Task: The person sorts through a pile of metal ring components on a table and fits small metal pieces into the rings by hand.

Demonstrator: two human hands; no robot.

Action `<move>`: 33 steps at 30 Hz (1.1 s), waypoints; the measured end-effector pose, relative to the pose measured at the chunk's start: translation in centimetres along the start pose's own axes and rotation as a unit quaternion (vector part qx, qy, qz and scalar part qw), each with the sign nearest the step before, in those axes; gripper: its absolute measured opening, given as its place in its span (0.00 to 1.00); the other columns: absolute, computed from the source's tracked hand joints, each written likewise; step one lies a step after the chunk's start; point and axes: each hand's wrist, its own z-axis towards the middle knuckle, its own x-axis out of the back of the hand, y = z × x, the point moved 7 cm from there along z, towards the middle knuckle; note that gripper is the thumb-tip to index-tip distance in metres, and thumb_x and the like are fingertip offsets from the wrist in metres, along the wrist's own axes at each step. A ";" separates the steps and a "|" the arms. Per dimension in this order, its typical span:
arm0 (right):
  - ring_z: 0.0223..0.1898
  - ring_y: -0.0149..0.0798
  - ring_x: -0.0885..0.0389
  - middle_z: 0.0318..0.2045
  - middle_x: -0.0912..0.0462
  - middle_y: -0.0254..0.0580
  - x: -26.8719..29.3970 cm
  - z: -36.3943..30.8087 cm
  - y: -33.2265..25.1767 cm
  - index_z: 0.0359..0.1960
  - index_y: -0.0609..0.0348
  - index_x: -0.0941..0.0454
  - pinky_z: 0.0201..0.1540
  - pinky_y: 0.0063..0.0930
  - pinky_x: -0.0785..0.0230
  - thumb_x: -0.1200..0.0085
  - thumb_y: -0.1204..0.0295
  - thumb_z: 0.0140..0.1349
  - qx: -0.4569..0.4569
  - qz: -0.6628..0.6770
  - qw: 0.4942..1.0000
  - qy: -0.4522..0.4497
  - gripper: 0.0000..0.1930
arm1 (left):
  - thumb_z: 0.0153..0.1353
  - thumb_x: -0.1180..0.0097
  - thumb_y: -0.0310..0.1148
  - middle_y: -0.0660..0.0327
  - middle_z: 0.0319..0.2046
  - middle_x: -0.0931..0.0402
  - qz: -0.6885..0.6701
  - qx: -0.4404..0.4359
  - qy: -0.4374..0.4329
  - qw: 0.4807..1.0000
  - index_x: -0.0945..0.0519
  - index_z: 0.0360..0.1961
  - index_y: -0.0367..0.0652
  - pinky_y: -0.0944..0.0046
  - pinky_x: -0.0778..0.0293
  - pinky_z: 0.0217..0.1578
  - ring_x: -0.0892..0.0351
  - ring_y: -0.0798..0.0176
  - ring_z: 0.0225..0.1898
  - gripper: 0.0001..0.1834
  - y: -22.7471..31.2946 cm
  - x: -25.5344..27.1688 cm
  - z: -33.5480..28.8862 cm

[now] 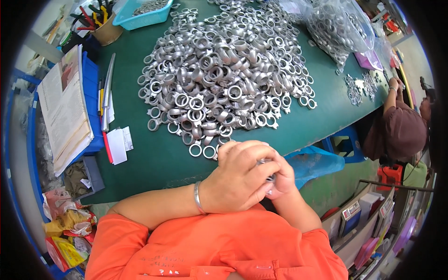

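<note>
My left hand (240, 175), with a silver bangle (198, 198) at its wrist, is closed and pressed against my right hand (283, 175) at the table's front edge. Between their curled fingers shows a bit of a silver metal part (269, 178); fingers hide most of it, so its full shape cannot be made out. Just beyond my hands lies a large heap of silver metal rings (224, 70), many with a small lug on one side. Its nearest rings lie close to my left knuckles.
The green table (149, 163) carries a turquoise tray (142, 18) of small metal parts, a tool pot (106, 31), a blue holder with papers (65, 107) and a red pen (107, 147). At right are a clear bag of rings (333, 28), smaller parts (359, 88) and a co-worker (401, 126).
</note>
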 end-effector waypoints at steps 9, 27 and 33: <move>0.23 0.34 0.29 0.28 0.26 0.40 14.3 -9.2 -6.3 0.36 0.51 0.29 0.15 0.19 0.40 0.49 0.70 0.59 0.155 0.045 0.910 0.381 0.05 | 0.50 0.46 0.18 0.53 0.39 0.27 -0.087 0.078 0.089 0.989 0.26 0.37 0.36 0.66 0.29 0.37 0.26 0.58 0.39 0.11 -3.6 2.9 -0.9; 0.27 0.42 0.30 0.25 0.29 0.37 -5.7 1.1 -1.8 0.34 0.56 0.22 0.28 0.32 0.37 0.40 0.76 0.46 0.358 -0.760 0.538 -0.068 0.11 | 0.39 0.35 0.21 0.57 0.30 0.31 0.132 0.195 -0.023 0.972 0.22 0.30 0.37 0.61 0.31 0.34 0.29 0.54 0.33 0.13 -5.3 4.0 -4.2; 0.28 0.42 0.32 0.26 0.31 0.37 -6.1 2.3 -1.0 0.26 0.55 0.25 0.30 0.33 0.39 0.37 0.68 0.45 0.266 -0.846 0.460 -0.054 0.10 | 0.40 0.37 0.19 0.57 0.32 0.29 0.133 0.172 -0.017 0.976 0.23 0.26 0.37 0.61 0.31 0.33 0.28 0.55 0.32 0.10 -5.4 4.4 -5.5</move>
